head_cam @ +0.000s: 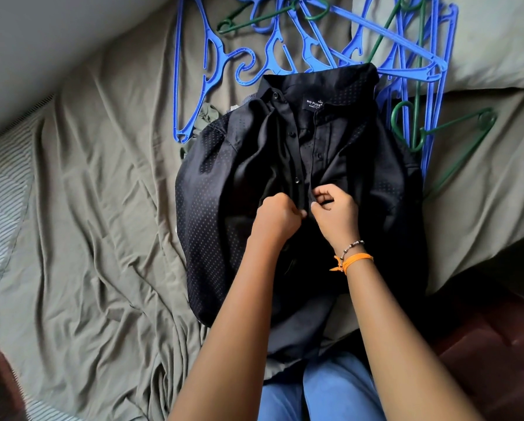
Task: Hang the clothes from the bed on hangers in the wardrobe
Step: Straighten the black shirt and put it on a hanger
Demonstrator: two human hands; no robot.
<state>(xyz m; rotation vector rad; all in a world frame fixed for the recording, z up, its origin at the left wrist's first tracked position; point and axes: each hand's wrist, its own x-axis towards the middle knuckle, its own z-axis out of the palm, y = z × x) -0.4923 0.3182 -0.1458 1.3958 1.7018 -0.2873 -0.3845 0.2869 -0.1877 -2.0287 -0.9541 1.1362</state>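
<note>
Fingers of the left hand (277, 215) are curled into a tight fist that pinches the dark placket of the black shirt (300, 189), while the fingers of the right hand (333, 209) bend round the facing edge of the same placket, thumb and forefinger nipping the cloth just beside the left knuckles; the two hands nearly touch. The shirt lies front-up at the centre of the bed, collar toward twelve o'clock, its smooth, faintly glossy fabric covered in a fine grid of pale dots, with small round dark buttons down the front and a rectangular woven label inside the collar. Its hem drapes off the bed edge at six o'clock, above blue denim knees (321, 393). The olive-grey bedsheet (102, 192) is soft and heavily creased, folds running toward nine and seven o'clock. At twelve to two o'clock a tangled heap of thin moulded plastic blue hangers (212, 56) lies against the collar, mixed with slimmer green hangers (455, 124) with rounded hooks. A scrap of olive garment (207, 115) peeks out at eleven o'clock, under the shirt's shoulder. The right wrist carries an orange cord band (356, 260) and a beaded bracelet (350, 247)
</note>
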